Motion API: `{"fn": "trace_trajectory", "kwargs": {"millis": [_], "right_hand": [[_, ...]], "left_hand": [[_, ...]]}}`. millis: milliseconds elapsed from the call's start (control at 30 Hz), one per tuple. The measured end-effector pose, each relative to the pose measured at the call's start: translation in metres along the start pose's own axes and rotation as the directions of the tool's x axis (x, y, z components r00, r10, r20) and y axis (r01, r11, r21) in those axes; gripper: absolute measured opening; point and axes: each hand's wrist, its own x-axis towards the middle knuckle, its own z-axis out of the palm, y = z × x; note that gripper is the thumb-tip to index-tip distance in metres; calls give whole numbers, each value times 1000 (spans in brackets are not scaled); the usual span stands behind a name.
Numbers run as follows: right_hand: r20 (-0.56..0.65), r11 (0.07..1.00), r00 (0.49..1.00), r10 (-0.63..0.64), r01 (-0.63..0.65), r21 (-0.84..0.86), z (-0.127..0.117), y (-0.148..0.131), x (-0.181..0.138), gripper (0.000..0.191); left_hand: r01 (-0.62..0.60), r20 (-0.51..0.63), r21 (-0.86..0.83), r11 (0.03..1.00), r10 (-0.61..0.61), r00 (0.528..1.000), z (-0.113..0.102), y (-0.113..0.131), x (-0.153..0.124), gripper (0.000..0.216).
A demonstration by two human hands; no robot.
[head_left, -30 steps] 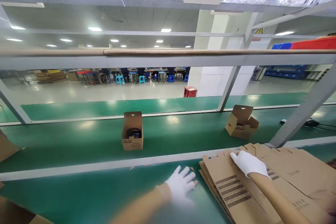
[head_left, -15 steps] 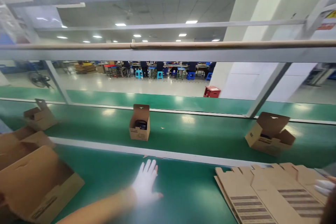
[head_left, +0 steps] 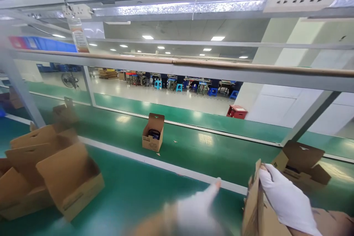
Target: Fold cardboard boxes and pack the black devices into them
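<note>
Cardboard (head_left: 250, 210) is low right, up on edge. Should be light, stiff in plane, bendy at any creases; edges could crush, and gloves may slip a bit. Pinch at the top edge, support the face.

Right hand (head_left: 287, 195) is clamped on that top edge, fingertips at its upper corner, palm to the right. Layer count: can't tell.

Left hand (head_left: 197, 210) is left of the cardboard, not touching. One digit sticks out up and right; the rest is blurred, can't tell if together or apart. Nothing visible in it.

Open boxes (head_left: 65, 166) sit on the green bench (head_left: 132, 180), well left.

Past the white rail (head_left: 166, 166): carton (head_left: 152, 143) with dark device (head_left: 155, 135); second carton (head_left: 302, 155) behind right hand, partly hidden.
</note>
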Motion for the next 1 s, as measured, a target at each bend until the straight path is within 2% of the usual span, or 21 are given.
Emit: {"fn": "trace_trajectory", "kwargs": {"millis": [67,133,200,267,333,367,433,500,533,567,600,633,667,700,733,767,800,900,1000], "right_hand": [[33,1000,999,-6,7,-11,-1,-15,1,45],[9,996,996,-93,93,18,3,-19,-1,48],[-59,974,977,-204,208,91,9,-17,-3,49],[-93,927,959,-268,283,248,15,-14,-6,47],[-30,841,964,-265,246,481,16,-16,-10,43],[36,782,965,-259,188,594,14,-20,-13,41],[169,676,944,-284,72,733,8,-29,-20,41],[182,660,938,-295,62,749,-1,-37,-29,46],[119,686,955,-270,104,720,-5,-40,-33,47],[-2,726,971,-238,179,664,-10,-41,-38,46],[-171,770,961,-217,276,575,-14,-42,-42,43],[-345,807,908,-240,384,450,-17,-43,-45,41],[-472,822,823,-316,486,297,-20,-44,-48,42],[-530,808,732,-428,573,138,-22,-46,-50,45],[-532,773,651,-541,635,-9,-24,-49,-51,48],[-488,730,599,-634,672,-123,-26,-52,-52,51],[-435,693,572,-695,693,-196,-28,-56,-51,54],[-338,633,543,-769,722,-280,-36,-69,-48,61],[-191,585,554,-810,786,-200,-45,-80,-45,58]], "left_hand": [[-35,-5,-175,984,35,999,14,28,-1,137],[-12,-36,-308,951,1,999,14,48,-3,144],[-84,-110,-486,870,34,993,6,58,-4,137],[-260,-240,-668,697,129,962,-7,60,-5,120],[-402,-365,-750,525,179,914,-18,55,-6,101],[-435,-400,-763,479,179,899,-23,51,-5,95],[-448,-422,-772,450,163,892,-29,41,-5,90],[-440,-427,-776,452,137,894,-31,32,-5,89],[-443,-439,-772,455,123,890,-31,28,-5,87],[-448,-454,-766,461,106,885,-31,24,-6,85],[-451,-469,-759,469,87,879,-31,22,-6,83],[-448,-476,-755,479,70,877,-30,21,-7,82],[-443,-476,-754,485,61,877,-30,21,-7,81],[-437,-469,-757,486,62,881,-29,22,-8,81],[-434,-460,-760,483,70,885,-28,23,-9,81],[-436,-457,-762,478,79,886,-28,25,-10,82],[-444,-460,-763,470,88,883,-27,28,-11,81],[-467,-488,-759,454,78,869,-24,34,-13,80],[-453,-495,-746,488,48,868,-23,37,-15,81]]}}
